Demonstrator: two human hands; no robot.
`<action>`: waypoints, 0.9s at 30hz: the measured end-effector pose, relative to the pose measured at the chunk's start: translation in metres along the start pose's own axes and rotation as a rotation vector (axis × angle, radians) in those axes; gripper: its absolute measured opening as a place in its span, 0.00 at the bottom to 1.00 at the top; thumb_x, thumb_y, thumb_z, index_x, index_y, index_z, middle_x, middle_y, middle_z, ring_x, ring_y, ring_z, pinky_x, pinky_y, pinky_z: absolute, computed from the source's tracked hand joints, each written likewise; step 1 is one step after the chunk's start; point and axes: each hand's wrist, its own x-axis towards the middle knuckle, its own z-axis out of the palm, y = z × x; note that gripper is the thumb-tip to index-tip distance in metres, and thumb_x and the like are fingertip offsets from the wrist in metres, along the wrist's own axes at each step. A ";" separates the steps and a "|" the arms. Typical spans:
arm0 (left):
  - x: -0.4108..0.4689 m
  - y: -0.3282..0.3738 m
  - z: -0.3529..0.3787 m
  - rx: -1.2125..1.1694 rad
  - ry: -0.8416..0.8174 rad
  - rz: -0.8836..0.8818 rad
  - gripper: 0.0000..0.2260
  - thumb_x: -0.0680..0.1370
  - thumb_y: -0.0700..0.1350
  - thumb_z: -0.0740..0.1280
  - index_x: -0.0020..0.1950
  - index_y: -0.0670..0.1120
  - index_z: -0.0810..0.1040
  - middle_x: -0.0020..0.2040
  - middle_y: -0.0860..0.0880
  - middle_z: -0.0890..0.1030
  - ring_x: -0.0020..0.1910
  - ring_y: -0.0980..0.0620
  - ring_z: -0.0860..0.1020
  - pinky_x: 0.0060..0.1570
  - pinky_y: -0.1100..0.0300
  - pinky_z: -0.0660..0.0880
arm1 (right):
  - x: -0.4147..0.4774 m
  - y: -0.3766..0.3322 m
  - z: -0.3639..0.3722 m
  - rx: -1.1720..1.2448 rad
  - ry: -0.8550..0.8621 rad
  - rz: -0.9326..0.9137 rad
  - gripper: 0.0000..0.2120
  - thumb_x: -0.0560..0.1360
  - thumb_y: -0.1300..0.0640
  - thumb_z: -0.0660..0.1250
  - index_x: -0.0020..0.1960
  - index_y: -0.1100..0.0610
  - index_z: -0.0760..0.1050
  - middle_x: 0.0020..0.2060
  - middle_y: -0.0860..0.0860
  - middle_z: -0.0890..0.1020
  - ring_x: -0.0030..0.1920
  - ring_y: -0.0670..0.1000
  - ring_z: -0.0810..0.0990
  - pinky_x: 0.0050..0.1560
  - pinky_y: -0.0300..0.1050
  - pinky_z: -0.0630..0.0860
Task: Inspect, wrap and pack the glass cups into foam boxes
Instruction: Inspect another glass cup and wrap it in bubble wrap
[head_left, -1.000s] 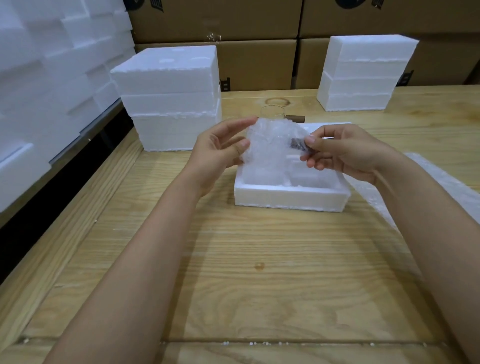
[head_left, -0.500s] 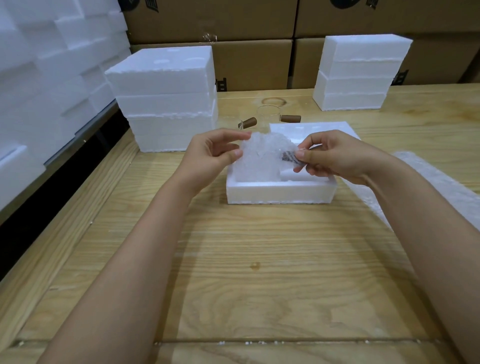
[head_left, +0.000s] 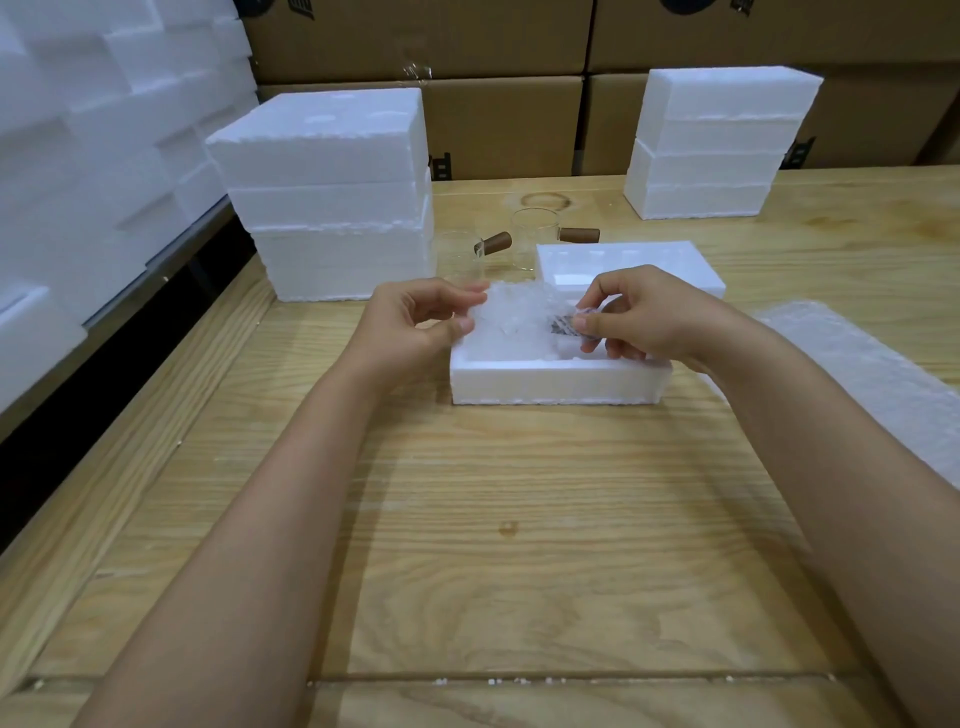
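A glass cup wrapped in bubble wrap (head_left: 514, 325) sits low in the open foam box (head_left: 556, 382) at the table's middle. Its dark wooden handle (head_left: 562, 327) shows through the wrap. My left hand (head_left: 415, 327) touches the wrap's left side with thumb and fingertips. My right hand (head_left: 639, 317) pinches the wrap at the handle. Behind the box stand two bare glass cups with brown handles, one on the left (head_left: 462, 254) and one on the right (head_left: 535, 234). The foam lid (head_left: 623, 260) lies just behind the box.
A stack of foam boxes (head_left: 327, 192) stands at the back left and another stack of foam boxes (head_left: 717, 140) at the back right. A bubble wrap sheet (head_left: 872, 374) lies at the right. Cardboard cartons (head_left: 509, 104) line the back. Foam pieces (head_left: 88, 130) pile up at the left.
Both hands have lowered the wrapped cup from above the box down into it. The view has shifted slightly, so the two bare cups now show behind the box.
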 end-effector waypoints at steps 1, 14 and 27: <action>-0.001 -0.002 0.000 -0.006 0.010 -0.005 0.13 0.74 0.30 0.69 0.49 0.48 0.82 0.55 0.52 0.82 0.57 0.59 0.80 0.59 0.62 0.75 | -0.001 0.000 0.000 0.003 -0.001 -0.003 0.05 0.76 0.56 0.69 0.42 0.54 0.75 0.36 0.52 0.83 0.25 0.44 0.73 0.27 0.36 0.67; -0.001 -0.009 0.010 -0.133 0.030 -0.156 0.15 0.81 0.40 0.61 0.67 0.49 0.72 0.65 0.44 0.76 0.65 0.47 0.75 0.66 0.53 0.71 | 0.030 0.010 -0.046 -0.590 0.250 -0.062 0.14 0.78 0.61 0.63 0.61 0.51 0.77 0.60 0.52 0.79 0.57 0.53 0.74 0.50 0.42 0.71; 0.003 -0.016 0.008 -0.071 0.095 -0.148 0.13 0.82 0.47 0.60 0.65 0.47 0.75 0.62 0.49 0.79 0.61 0.55 0.77 0.62 0.60 0.71 | 0.036 0.023 -0.046 -0.739 0.339 -0.078 0.10 0.76 0.60 0.67 0.57 0.58 0.78 0.52 0.57 0.78 0.53 0.57 0.73 0.48 0.47 0.70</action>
